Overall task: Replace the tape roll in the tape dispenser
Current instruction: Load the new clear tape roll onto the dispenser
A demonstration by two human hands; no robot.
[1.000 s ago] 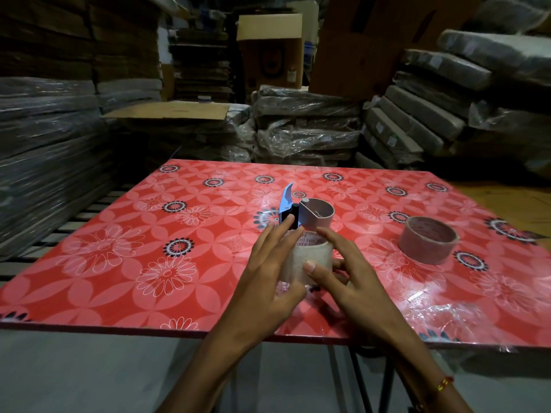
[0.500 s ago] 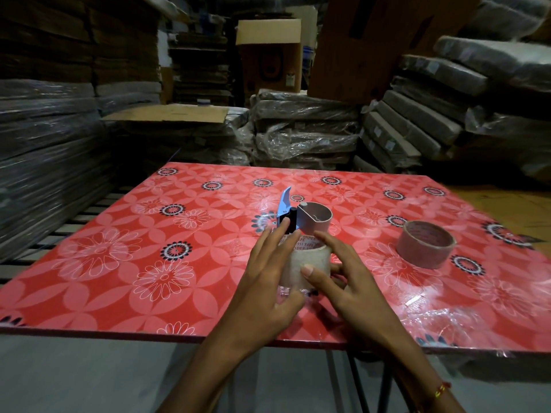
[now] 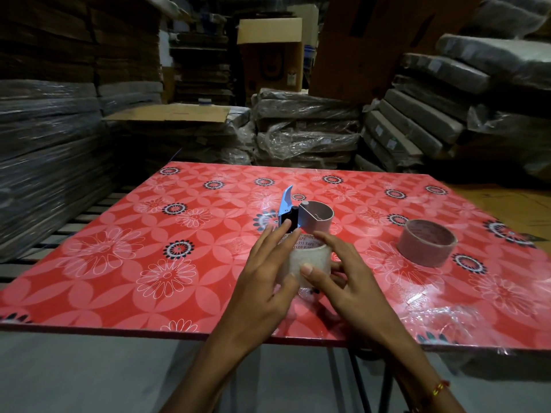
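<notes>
- Near the table's front edge, left hand point(image 3: 262, 281) cupped round the left side of the clear tape roll point(image 3: 310, 260), thumb pressed to its near wall, fingers reaching over the top rim.
- Right hand point(image 3: 343, 278) clasped on the roll's right side, thumb flat against the frosted wall, forefinger stretched across the top.
- Held upright between both hands, just above or on the tabletop; could not tell which, lower rim hidden behind thumbs and palms.
- Translucent and cloudy, cylinder-shaped, with printed red lettering on the inner core, only partly readable.
- Just beyond the fingertips, tape dispenser point(image 3: 301, 216): pale blue blade-like flap raised at the left, black block in the middle, smooth pinkish-grey metal loop at the right.
- Inside that loop, nothing discernible but a small wire-like piece.
- Well apart to the right, empty cardboard core point(image 3: 426, 245), dull brown, lying flat with its hollow up.
- Under all of it, table point(image 3: 119, 278) covered in glossy red plastic with white flower outlines and black-and-white rosettes; crinkled clear film along the near right edge.
- At the right wrist, thin red and yellow thread bracelet point(image 3: 439, 387).
- Behind the table, plastic-wrapped bundles point(image 3: 307, 123) stacked in shiny grey heaps, contents too dim to make out.
- Farther back, brown cardboard box point(image 3: 269, 55) among dark stacks of flattened cardboard.
</notes>
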